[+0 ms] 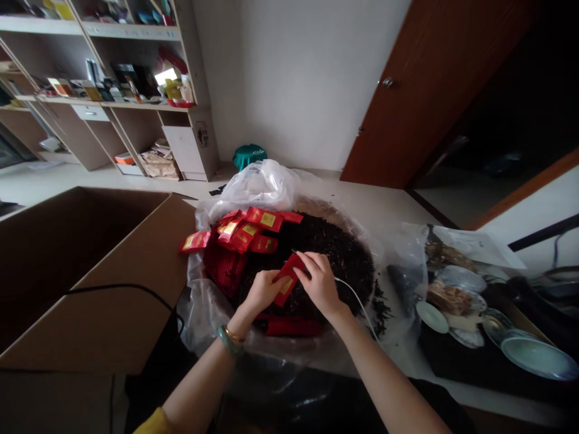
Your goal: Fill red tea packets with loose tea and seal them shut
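A small red packet with a gold label is held between my two hands, tilted over a tub of dark loose tea leaves. My left hand, with a jade bangle at the wrist, grips the packet's left side. Fingers of my right hand pinch its upper right edge. Several more red packets lie piled at the tub's far left. Below them is a stack of red packets, and other red packaging lies at the near rim. Whether the held packet contains anything is hidden.
Clear plastic sheeting lines the tub. An open cardboard box stands left. Right are bowls on a dark surface. A white cable crosses the tub's right side. Shelves, a green stool and a brown door stand behind.
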Demonstrator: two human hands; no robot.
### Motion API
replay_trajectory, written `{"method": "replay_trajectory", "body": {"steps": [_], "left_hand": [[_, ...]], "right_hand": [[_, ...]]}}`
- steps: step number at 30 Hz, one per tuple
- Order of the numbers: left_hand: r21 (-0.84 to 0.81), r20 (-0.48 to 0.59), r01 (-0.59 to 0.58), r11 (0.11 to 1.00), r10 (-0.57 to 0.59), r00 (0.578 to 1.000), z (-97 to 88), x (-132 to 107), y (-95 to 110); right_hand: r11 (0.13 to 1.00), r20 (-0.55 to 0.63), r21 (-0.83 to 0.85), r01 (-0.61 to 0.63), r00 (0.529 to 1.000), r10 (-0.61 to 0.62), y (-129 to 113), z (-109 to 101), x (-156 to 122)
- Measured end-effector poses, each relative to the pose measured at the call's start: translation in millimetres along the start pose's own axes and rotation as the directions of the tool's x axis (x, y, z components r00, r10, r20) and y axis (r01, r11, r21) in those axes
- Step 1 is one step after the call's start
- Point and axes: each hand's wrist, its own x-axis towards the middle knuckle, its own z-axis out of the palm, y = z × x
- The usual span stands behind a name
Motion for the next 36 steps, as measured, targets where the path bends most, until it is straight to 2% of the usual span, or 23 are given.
{"method": "replay_trajectory", "body": {"steps": [3, 7, 16, 20, 22, 25, 29, 31, 33, 36], "left_hand": [[-0.093, -0.010, 0.030, 0.995, -0.031, 0.999, 2.7, 0, -3], [-0.164, -0.013, 0.051, 0.985, -0.054, 0.998, 1.7, 1, -7], [-0.099, 0.016, 0.044, 0.994, -0.042, 0.999, -1.2, -2, -5], [0.053, 0.024, -0.016, 0.998, 0.015, 1.000, -4.7, -2, -5], [0.136, 0.023, -0.040, 0.990, 0.037, 0.999, -8.1, -1, -6], [0.201, 0.025, -0.039, 0.979, 0.034, 0.999, -13.8, 1, -7], [0.303, 0.032, -0.084, 0.949, 0.078, 0.996, -17.9, 0, -6], [0.362, 0.046, -0.120, 0.924, 0.111, 0.993, -17.5, -1, -5], [0.386, 0.049, -0.145, 0.911, 0.136, 0.989, -16.3, -3, -4], [0.309, -0.034, -0.156, 0.938, 0.175, 0.984, -15.3, -3, -8]], "right_hand": [[0.999, 0.030, 0.005, 0.035, 0.999, -0.035, -2, 0, 2], [0.998, 0.040, 0.064, 0.013, 0.999, -0.015, -4, 0, 3], [0.994, -0.018, 0.111, 0.003, 1.000, -0.001, 2, 7, 3], [0.991, -0.034, 0.110, -0.078, 0.996, 0.082, 0, 6, 6], [0.985, 0.035, 0.146, -0.091, 0.996, 0.087, -3, 2, 9], [0.962, 0.211, 0.238, -0.131, 0.974, 0.080, -5, -2, 12], [0.914, 0.429, 0.270, -0.303, 0.888, 0.168, -5, -1, 14], [0.894, 0.497, 0.254, -0.370, 0.842, 0.207, -5, 1, 14], [0.900, 0.500, 0.206, -0.383, 0.832, 0.240, -5, 4, 13], [0.917, 0.387, 0.165, -0.364, 0.879, 0.279, -4, 9, 11]]}}
